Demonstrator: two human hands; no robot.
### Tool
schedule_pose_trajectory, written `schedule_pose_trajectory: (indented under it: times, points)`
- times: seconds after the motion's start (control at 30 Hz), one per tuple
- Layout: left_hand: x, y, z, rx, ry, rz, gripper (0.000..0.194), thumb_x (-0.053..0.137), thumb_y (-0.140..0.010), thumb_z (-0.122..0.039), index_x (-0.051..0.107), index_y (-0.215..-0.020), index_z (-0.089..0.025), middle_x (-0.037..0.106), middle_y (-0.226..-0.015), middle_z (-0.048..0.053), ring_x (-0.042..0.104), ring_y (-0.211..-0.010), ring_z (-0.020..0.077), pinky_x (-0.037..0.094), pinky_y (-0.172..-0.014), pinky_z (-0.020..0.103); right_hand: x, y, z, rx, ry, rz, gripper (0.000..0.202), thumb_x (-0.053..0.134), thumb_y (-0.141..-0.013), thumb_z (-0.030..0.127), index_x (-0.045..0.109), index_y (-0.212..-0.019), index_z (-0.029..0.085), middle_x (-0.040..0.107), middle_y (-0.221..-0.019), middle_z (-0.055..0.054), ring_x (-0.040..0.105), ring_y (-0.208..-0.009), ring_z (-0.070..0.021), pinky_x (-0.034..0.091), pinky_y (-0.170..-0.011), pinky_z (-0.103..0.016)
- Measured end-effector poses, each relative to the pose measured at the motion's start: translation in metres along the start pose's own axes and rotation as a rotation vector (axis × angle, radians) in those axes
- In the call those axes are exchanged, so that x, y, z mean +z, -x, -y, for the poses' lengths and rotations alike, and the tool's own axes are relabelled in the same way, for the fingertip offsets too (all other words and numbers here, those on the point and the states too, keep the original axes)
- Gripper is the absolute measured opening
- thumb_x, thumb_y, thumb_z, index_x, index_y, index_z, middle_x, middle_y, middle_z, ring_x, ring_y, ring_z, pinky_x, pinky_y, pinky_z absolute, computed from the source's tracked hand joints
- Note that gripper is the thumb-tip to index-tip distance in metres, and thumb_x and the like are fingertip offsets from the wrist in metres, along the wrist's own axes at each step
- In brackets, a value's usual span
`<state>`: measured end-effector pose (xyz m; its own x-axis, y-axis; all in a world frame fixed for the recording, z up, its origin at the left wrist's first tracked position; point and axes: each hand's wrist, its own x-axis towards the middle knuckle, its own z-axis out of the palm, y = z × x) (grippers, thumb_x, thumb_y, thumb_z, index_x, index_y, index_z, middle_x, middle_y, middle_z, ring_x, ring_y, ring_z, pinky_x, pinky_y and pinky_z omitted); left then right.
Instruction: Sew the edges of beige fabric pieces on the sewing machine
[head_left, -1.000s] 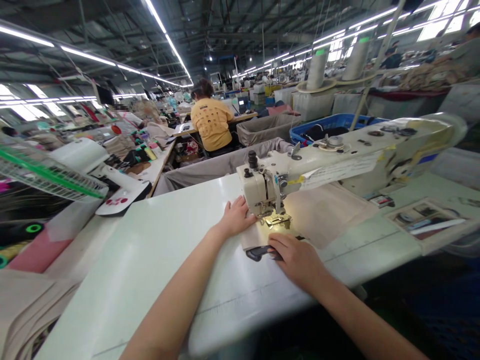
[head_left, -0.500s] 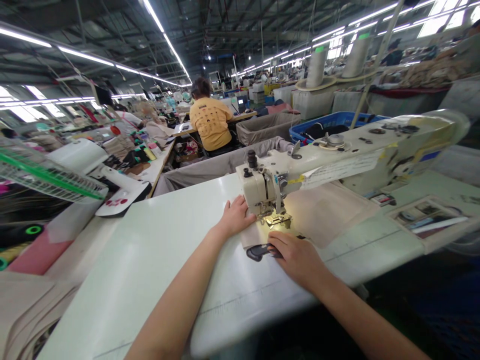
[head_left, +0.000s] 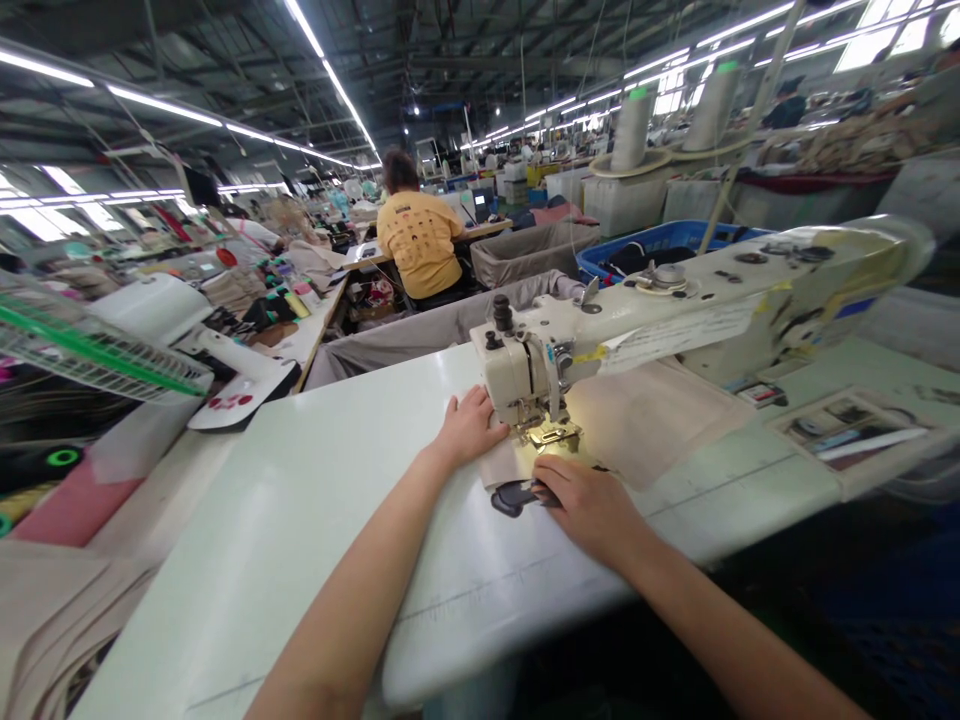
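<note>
White table [head_left: 315,520]: one sewing machine [head_left: 675,300], one beige cloth [head_left: 645,420]; left hand [head_left: 469,428] flat, right hand [head_left: 589,505] pinching dark piece [head_left: 514,496].

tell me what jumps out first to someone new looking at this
The cream sewing machine stretches across the white table, its lamp lighting beige fabric under the needle. The left hand lies flat on the fabric beside the machine head, and the right hand presses near a dark piece. Beyond, a person in a yellow shirt sits facing away.
</note>
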<state>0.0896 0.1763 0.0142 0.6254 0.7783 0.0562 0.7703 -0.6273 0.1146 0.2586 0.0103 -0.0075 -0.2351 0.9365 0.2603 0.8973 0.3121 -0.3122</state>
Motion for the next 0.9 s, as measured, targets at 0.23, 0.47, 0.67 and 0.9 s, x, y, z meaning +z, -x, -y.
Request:
schedule_pose_trajectory:
  times: [0.23,0.47,0.67,0.9]
  points:
    - [-0.007,0.042,-0.038,0.105,-0.11,-0.124,0.023,0.048,-0.097,-0.023,0.07,-0.096,-0.017,0.069,-0.107,0.014,0.061,-0.111,0.0298,0.049,-0.102,0.049,-0.004,-0.003,0.0,0.0,0.009,0.041,0.014,0.053,-0.1,0.02,0.066,-0.105,0.019,0.069,-0.111,-0.007,0.066,-0.097,-0.0198,0.049,-0.077,-0.027]
    - [0.009,0.092,-0.052,0.408,0.05,-0.198,0.024,0.044,-0.101,-0.018,0.067,-0.107,-0.017,0.068,-0.11,0.012,0.062,-0.11,0.0257,0.058,-0.095,0.043,0.0,0.003,-0.003,-0.011,0.002,0.034,0.022,0.054,-0.098,0.018,0.065,-0.117,0.019,0.068,-0.12,-0.009,0.067,-0.103,-0.0212,0.052,-0.084,-0.031]
    - [0.003,0.084,-0.047,0.428,0.035,-0.149,0.025,0.043,-0.101,-0.02,0.067,-0.105,-0.017,0.068,-0.108,0.012,0.064,-0.109,0.0257,0.059,-0.095,0.043,-0.002,-0.002,-0.004,-0.002,0.02,0.05,0.025,0.053,-0.098,0.017,0.064,-0.121,0.02,0.068,-0.122,-0.008,0.068,-0.102,-0.0212,0.053,-0.082,-0.03]
    - [-0.003,0.064,-0.033,0.394,0.049,-0.126,0.025,0.043,-0.099,-0.018,0.068,-0.106,-0.016,0.067,-0.115,0.012,0.062,-0.113,0.0256,0.055,-0.101,0.04,-0.005,-0.019,-0.003,0.023,0.034,0.049,0.023,0.052,-0.099,0.018,0.066,-0.118,0.021,0.068,-0.125,-0.008,0.067,-0.105,-0.0217,0.052,-0.084,-0.029]
